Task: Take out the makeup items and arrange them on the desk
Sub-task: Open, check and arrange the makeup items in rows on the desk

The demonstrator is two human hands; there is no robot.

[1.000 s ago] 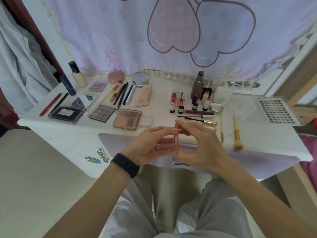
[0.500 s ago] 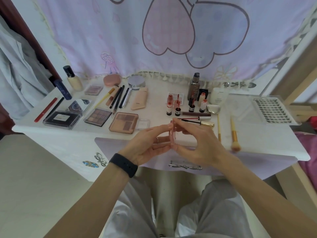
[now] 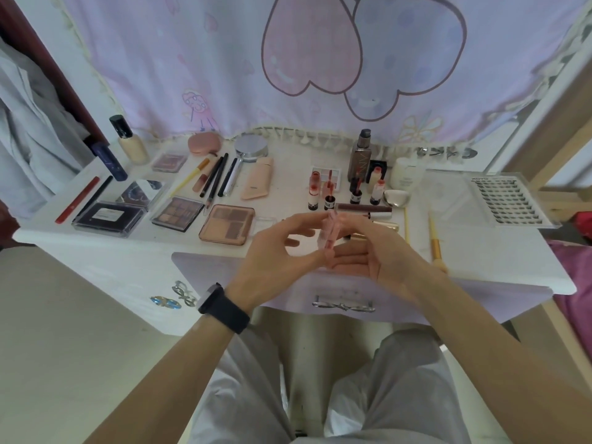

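A slim pink lip gloss tube (image 3: 330, 238) stands nearly upright between both hands above the white desk's (image 3: 480, 267) front edge. My left hand (image 3: 275, 254), with a black watch on its wrist, pinches the tube from the left. My right hand (image 3: 371, 251) holds it from the right, fingers curled behind it. Small red lip tints (image 3: 314, 195) and a dark tube (image 3: 363, 207) lie just beyond the hands. Eyeshadow palettes (image 3: 228, 224) and a peach tube (image 3: 258, 182) sit to the left.
A clear lash tray (image 3: 509, 200) sits at the desk's right. Two gold-handled brushes (image 3: 435, 245) lie right of my hands. Bottles (image 3: 362, 160) stand at the back by a pink curtain. A drawer handle (image 3: 342, 306) is below my hands.
The tube has risen a little and tilted slightly. My left fingers have spread more open around it, and the view has shifted closer to the desk.
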